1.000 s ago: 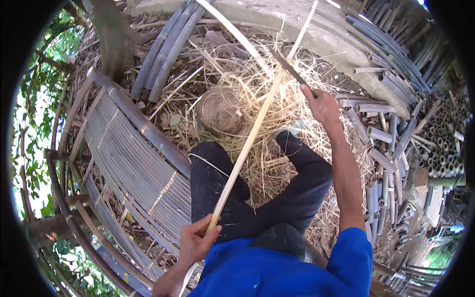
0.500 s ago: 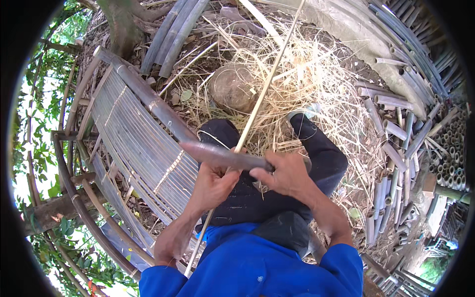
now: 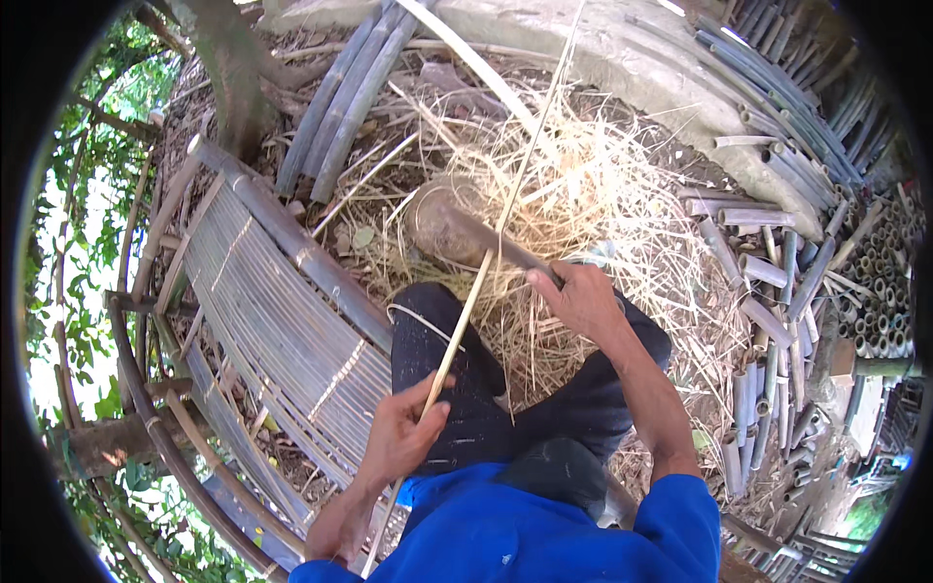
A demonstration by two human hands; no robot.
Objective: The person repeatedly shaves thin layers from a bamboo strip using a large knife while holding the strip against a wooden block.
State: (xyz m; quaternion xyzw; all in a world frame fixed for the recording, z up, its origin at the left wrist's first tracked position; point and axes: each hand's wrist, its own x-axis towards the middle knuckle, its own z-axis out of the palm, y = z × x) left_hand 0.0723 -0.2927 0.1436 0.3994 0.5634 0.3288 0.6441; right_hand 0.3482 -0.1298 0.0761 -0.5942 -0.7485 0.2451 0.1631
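Note:
A long, pale bamboo strip [image 3: 463, 325] runs from my lap up past the far side of the work spot. My left hand [image 3: 406, 429] is closed round its lower part, above my thigh. In my right hand [image 3: 586, 299] is the handle of a large knife [image 3: 527, 260], held out over the ground ahead of me. Its dark blade meets the strip well beyond my left hand and points away to the left. Part of the blade is blurred, so I cannot tell how deep its edge sits in the strip.
A round wood block [image 3: 428, 233] stands beyond my knees, beside a heap of pale shavings [image 3: 593, 165]. To the left is a slatted bamboo bench [image 3: 282, 282]. Cut bamboo pieces [image 3: 758, 219] lie along the right, with thicker poles [image 3: 345, 92] at the far left.
The knife has swung away from my lap to a farther point on the strip, with my right hand moving forward. My left hand has shifted slightly down and nearer to me.

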